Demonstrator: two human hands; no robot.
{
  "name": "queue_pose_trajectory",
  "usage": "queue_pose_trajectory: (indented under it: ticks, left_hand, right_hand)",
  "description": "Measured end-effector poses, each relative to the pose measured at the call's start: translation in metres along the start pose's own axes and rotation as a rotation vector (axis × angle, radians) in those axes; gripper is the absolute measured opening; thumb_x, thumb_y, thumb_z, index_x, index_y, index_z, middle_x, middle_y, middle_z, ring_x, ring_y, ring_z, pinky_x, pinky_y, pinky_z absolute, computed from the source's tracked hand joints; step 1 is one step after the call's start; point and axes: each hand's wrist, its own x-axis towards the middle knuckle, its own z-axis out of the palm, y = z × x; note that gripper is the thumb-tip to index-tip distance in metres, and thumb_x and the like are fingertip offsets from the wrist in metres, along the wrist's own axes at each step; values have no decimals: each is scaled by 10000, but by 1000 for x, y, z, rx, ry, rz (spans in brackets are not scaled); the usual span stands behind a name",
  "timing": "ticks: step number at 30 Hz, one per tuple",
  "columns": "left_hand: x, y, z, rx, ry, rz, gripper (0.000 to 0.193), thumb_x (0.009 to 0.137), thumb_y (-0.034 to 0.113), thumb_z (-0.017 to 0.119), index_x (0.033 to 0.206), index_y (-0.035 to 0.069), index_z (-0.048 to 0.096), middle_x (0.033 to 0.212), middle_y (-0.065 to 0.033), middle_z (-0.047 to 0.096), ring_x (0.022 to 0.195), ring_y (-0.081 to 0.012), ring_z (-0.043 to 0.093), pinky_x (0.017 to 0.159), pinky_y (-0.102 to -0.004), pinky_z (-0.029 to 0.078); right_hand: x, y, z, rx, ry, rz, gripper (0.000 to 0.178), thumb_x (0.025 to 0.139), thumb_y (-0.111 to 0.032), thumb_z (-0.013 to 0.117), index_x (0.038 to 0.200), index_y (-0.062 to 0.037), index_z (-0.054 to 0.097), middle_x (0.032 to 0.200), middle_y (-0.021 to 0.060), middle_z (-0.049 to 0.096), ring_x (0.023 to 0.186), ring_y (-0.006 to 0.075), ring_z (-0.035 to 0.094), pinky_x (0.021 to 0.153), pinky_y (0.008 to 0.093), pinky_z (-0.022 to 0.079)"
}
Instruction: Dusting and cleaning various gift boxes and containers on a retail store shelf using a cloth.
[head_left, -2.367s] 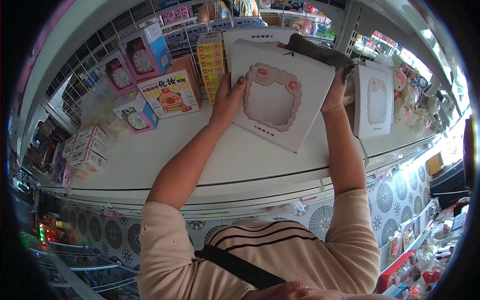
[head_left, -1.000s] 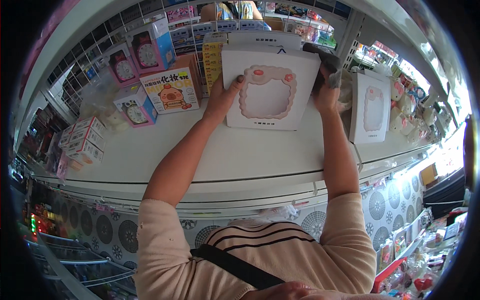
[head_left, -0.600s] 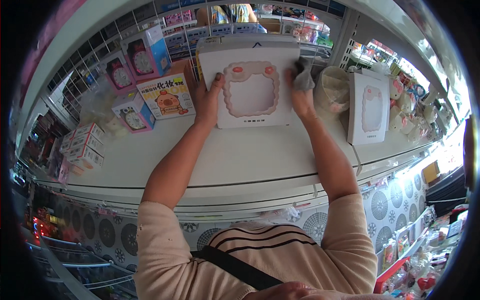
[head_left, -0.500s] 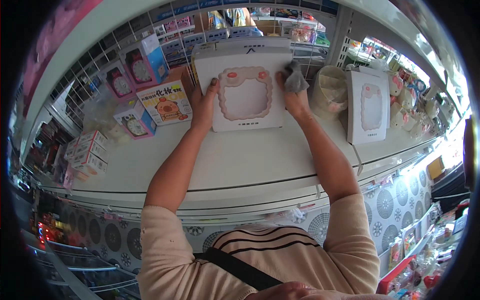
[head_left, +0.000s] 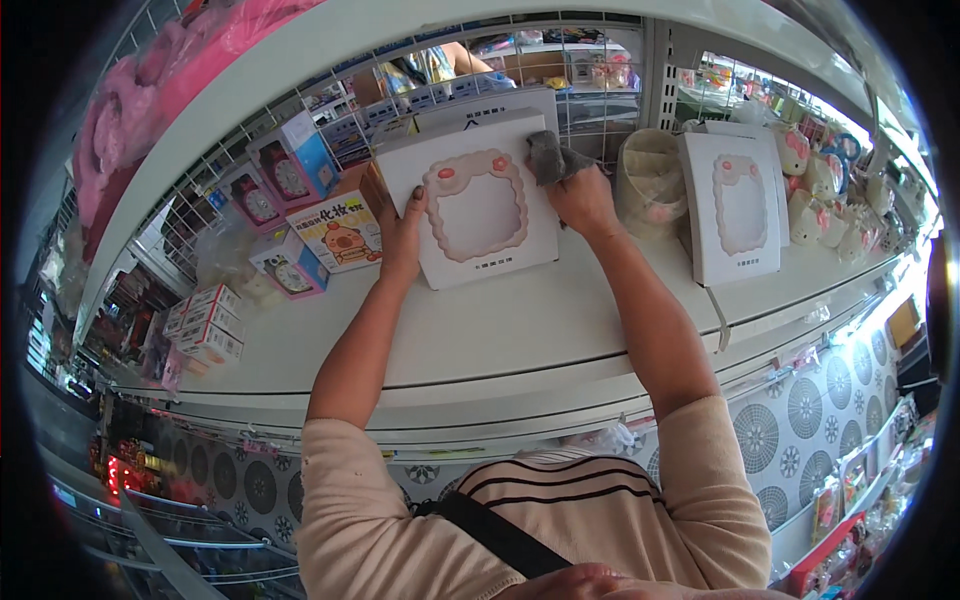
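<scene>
A white box (head_left: 478, 215) stands tilted on the shelf, printed with a pink scalloped frame that has two red ornaments. My left hand (head_left: 402, 240) grips its left side, thumb on the front face. In my right hand (head_left: 585, 203) is a dark grey cloth (head_left: 552, 158), pressed against the box's upper right corner and edge. Behind this box another white box (head_left: 535, 97) leans near the wire grid, mostly hidden.
Left of the box are a yellow-and-white cartoon box (head_left: 342, 235), several boxed clocks (head_left: 283, 172) and small white cartons (head_left: 212, 325). To the right stand a round clear container (head_left: 652, 180), a similar white box (head_left: 735, 205) and plush toys (head_left: 825, 195). A wire grid (head_left: 590, 100) backs the white shelf (head_left: 480, 330).
The box has tilted and come a little nearer, away from the one behind it. My right hand has moved the cloth from beside its right edge onto the upper right corner.
</scene>
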Motion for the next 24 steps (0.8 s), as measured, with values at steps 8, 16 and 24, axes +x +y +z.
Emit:
queue_pose_trajectory:
  ticks: [8, 16, 24]
  left_hand:
    - [-5, 7, 1, -22, 19, 59, 579, 854, 436, 625, 1209, -3, 493, 1114, -83, 562, 1025, -170, 513, 915, -307, 384]
    - [-9, 9, -1, 11, 63, 69, 523, 858, 414, 620, 1164, -1, 530, 1055, -72, 583, 970, -157, 527, 885, -290, 393]
    - [-16, 4, 5, 109, -58, 72, 423, 871, 334, 595, 1161, 33, 534, 1058, -57, 564, 990, -152, 505, 880, -298, 388]
  right_hand:
    - [-1, -5, -2, -308, 47, 1, 345, 784, -364, 573, 705, -43, 670, 663, 195, 625, 644, 388, 619, 600, 460, 516]
    - [-4, -20, -6, -339, 7, -15, 266, 718, -285, 601, 643, -37, 664, 639, 194, 616, 614, 366, 624, 590, 449, 512]
    - [-36, -50, 29, -75, -447, -687, 111, 576, -156, 634, 581, -45, 640, 616, 169, 610, 614, 363, 615, 574, 423, 502]
